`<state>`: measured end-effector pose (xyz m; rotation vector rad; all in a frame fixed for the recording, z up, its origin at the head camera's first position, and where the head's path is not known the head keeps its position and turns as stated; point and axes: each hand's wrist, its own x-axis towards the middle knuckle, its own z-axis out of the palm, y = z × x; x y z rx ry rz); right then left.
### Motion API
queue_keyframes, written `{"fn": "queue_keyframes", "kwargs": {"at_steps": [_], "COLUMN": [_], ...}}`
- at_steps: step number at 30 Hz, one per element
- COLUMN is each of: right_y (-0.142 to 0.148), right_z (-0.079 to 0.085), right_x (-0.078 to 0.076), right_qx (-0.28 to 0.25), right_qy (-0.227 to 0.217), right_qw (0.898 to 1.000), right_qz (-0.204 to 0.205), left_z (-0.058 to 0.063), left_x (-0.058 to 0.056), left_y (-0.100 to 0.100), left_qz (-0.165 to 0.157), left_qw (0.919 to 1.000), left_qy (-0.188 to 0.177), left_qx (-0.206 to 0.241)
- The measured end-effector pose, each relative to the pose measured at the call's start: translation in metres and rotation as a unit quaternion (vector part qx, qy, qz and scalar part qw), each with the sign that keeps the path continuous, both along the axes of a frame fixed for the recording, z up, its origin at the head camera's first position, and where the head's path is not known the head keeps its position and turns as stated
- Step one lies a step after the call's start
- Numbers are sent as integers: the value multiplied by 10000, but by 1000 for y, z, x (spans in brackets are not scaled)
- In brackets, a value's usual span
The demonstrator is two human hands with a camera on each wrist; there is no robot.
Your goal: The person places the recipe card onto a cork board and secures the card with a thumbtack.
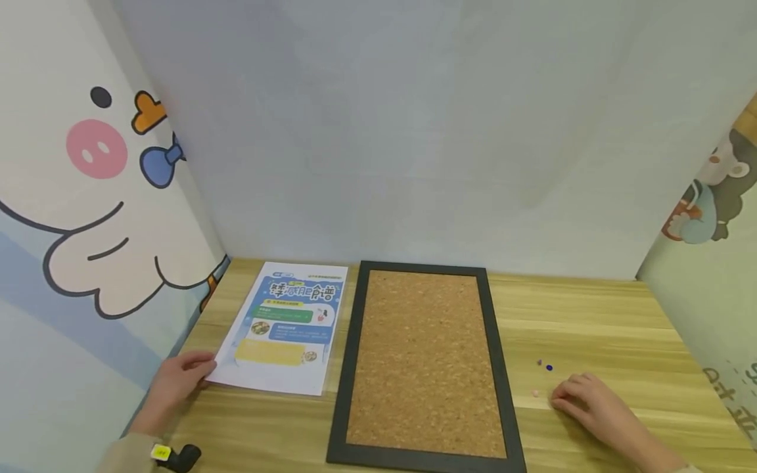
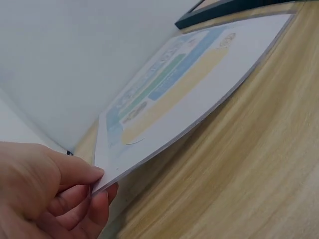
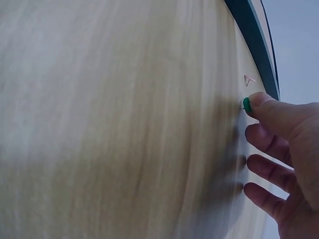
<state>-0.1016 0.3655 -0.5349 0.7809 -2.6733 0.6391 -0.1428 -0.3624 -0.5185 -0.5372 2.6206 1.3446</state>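
My left hand [image 1: 176, 381] pinches the near left corner of a printed sheet [image 1: 280, 371], thumb on top and fingers beneath. In the left wrist view that corner is lifted a little off the table. The sheet has blue, green and yellow blocks with large Chinese lettering. Over on the right, my right hand [image 1: 594, 404] pinches a green thumbtack [image 3: 246, 104] between thumb and forefinger, close to the tabletop. A pink thumbtack [image 1: 535, 393] lies just left of those fingers. Slightly farther off are a blue thumbtack [image 1: 549, 368] and a small purple one [image 1: 539, 362].
Between the hands lies a cork board [image 1: 428, 361] with a black frame, right of the sheet. The wooden table [image 1: 591, 315] meets a pale wall [image 1: 414, 164] at the back. Cartoon-printed panels stand left and right. A black device with a yellow label [image 1: 161, 452] sits at my left wrist.
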Motion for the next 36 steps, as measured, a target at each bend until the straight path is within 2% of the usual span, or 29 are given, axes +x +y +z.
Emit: {"fn": "queue_keyframes", "kwargs": {"at_steps": [4, 9, 13, 17, 23, 28, 33, 36], "right_y": [-1, -1, -1, -1, -1, -1, -1, -2], "right_z": [3, 6, 7, 6, 8, 7, 8, 9], "right_x": [1, 2, 2, 2, 3, 2, 1, 1], "right_qx": [-21, 5, -68, -118, -98, -110, -114, -106], "right_qy": [-148, -159, -36, -66, -218, -238, -209, -193], "right_qw": [9999, 9999, 10000, 9999, 9997, 9996, 9997, 9997], "right_qz": [-12, -38, -7, -26, -83, -90, -90, -110], "left_z": [3, 7, 9, 10, 10, 11, 15, 18], "left_x": [2, 5, 7, 12, 20, 30, 37, 42], "left_y": [0, -1, -1, -1, 2, 6, 20, 32], "left_qz": [326, 657, 951, 1104, 1197, 1334, 1503, 1451], "left_qw": [9986, 9909, 9780, 9645, 9554, 9437, 9355, 9280], "left_qy": [10, -153, -223, -337, -310, -253, -181, -164], "left_qx": [426, 1162, 1842, 2374, 2684, 3018, 3193, 3427]}}
